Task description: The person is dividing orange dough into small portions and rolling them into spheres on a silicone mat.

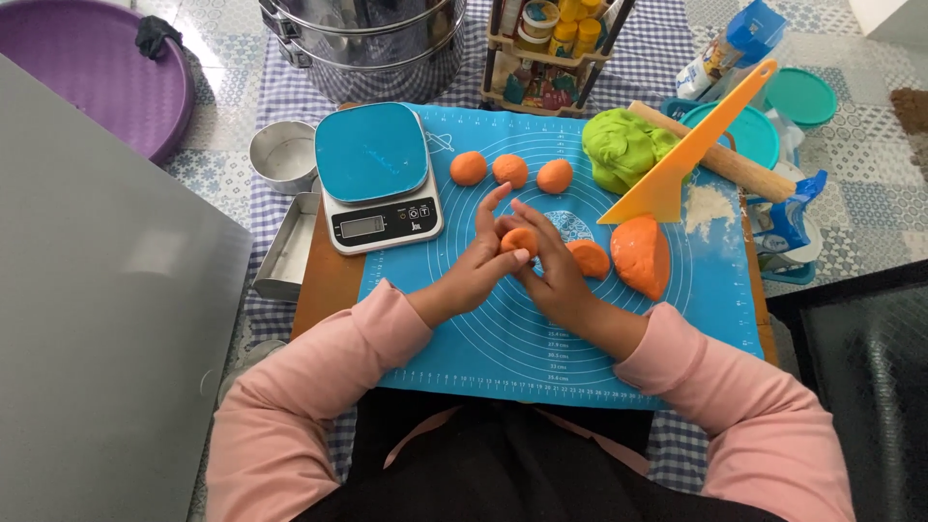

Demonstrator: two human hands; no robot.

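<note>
Both hands, left hand (480, 263) and right hand (553, 271), cup the orange dough ball (519, 240); roll with light, even pressure above the blue mat (580, 329).

Patterned tile floor (870, 208) in daylight, a blue checked cloth (280, 97) spread under a low wooden board (324, 280).

Bright, even daylight fills the scene, soft and diffuse, with colours strongly saturated. Shadows are faint and short: a weak one lies under the yellow scraper (677, 155) on the blue mat (541, 329). The steel pot (372, 48) carries pale reflections, and the grey panel (106, 290) at the left shows a dull sheen. Focus is sharp at the centre; the wide lens bends lines slightly near the edges.
</note>
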